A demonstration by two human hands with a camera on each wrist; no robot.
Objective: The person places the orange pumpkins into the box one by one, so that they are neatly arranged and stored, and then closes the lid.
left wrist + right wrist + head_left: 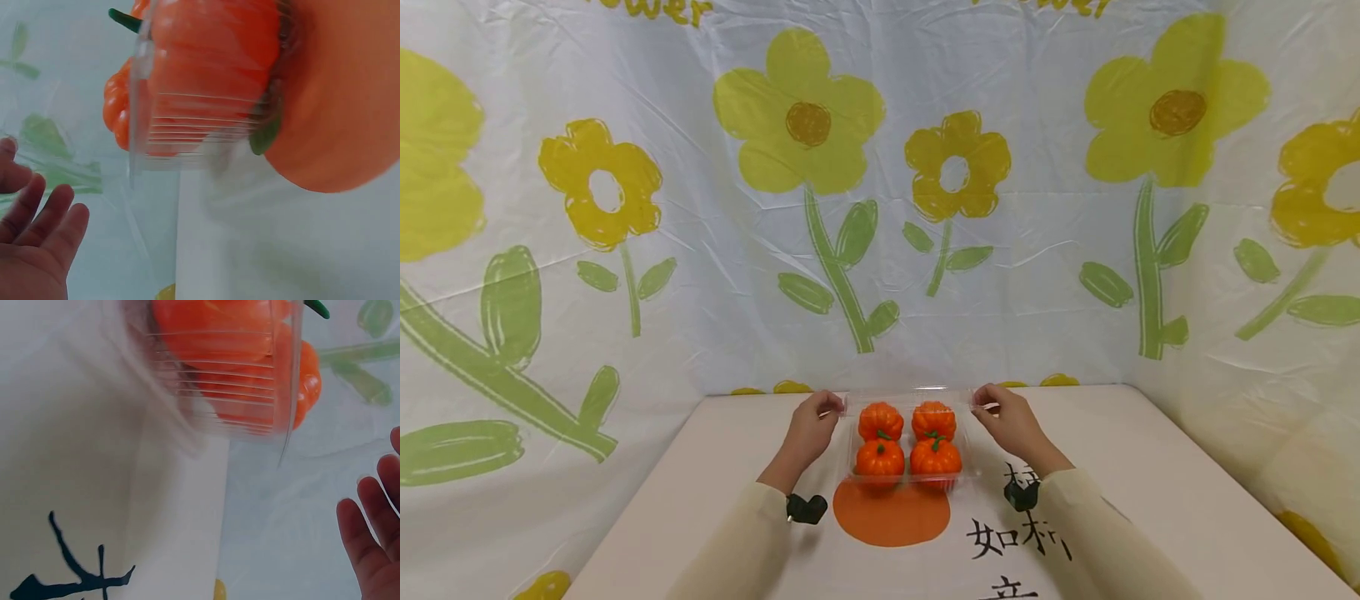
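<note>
A clear plastic clamshell box (917, 479) stands on the table with several small orange pumpkins (880, 458) inside, their green stems showing. Its transparent lid (910, 400) is raised at the back. At the lid's left corner, my left hand (815, 423) pinches the edge between thumb and forefinger. My right hand (1011, 423) pinches the opposite corner the same way. The left wrist view shows the other fingers (65, 228) of that hand spread apart, beside the ribbed wall of the box. Similar spread fingers (359, 534) appear in the right wrist view.
The pale table (700, 500) carries a printed orange disc (891, 517) in front of the box and black characters (996, 537) to its right. A flower-patterned curtain (1030, 275) hangs behind and along both sides.
</note>
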